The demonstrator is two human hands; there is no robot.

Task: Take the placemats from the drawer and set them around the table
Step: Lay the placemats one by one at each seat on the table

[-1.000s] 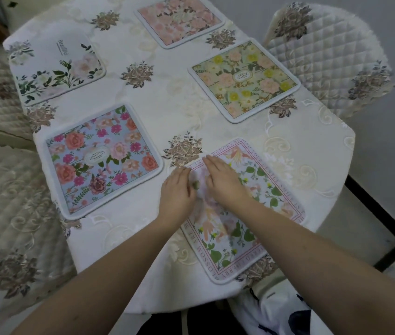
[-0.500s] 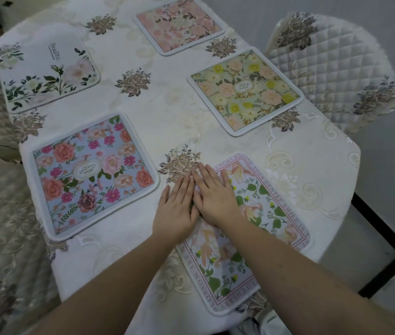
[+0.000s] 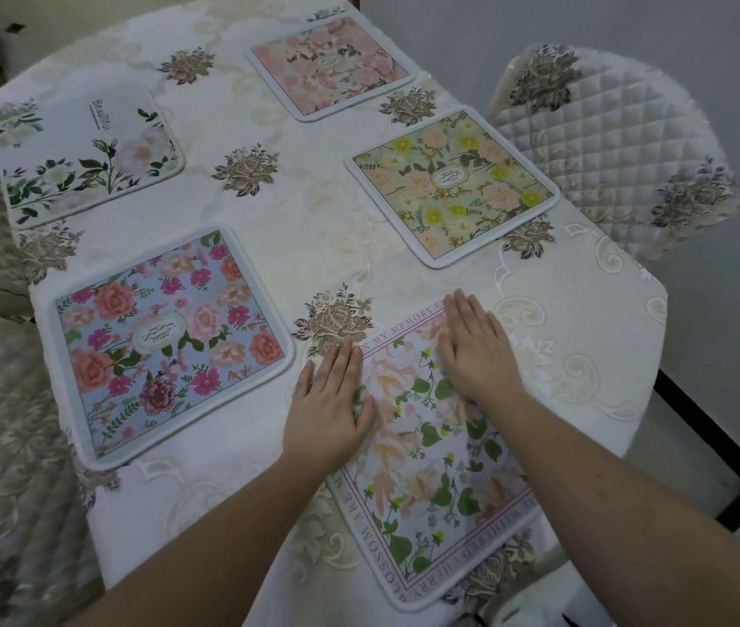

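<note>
Placemats lie in five spots on the table (image 3: 313, 228). Your left hand (image 3: 329, 400) and right hand (image 3: 476, 350) both rest flat, fingers straight, on the nearest placemat (image 3: 431, 450), apart from each other, the left at its left edge and the right at its far corner. To its left sits the blue placemat (image 3: 164, 341); beyond are the yellow placemat (image 3: 451, 183), the pink placemat (image 3: 331, 65) and the white placemat (image 3: 87, 151). A quilted chair (image 3: 608, 147) stands at the right.
</note>
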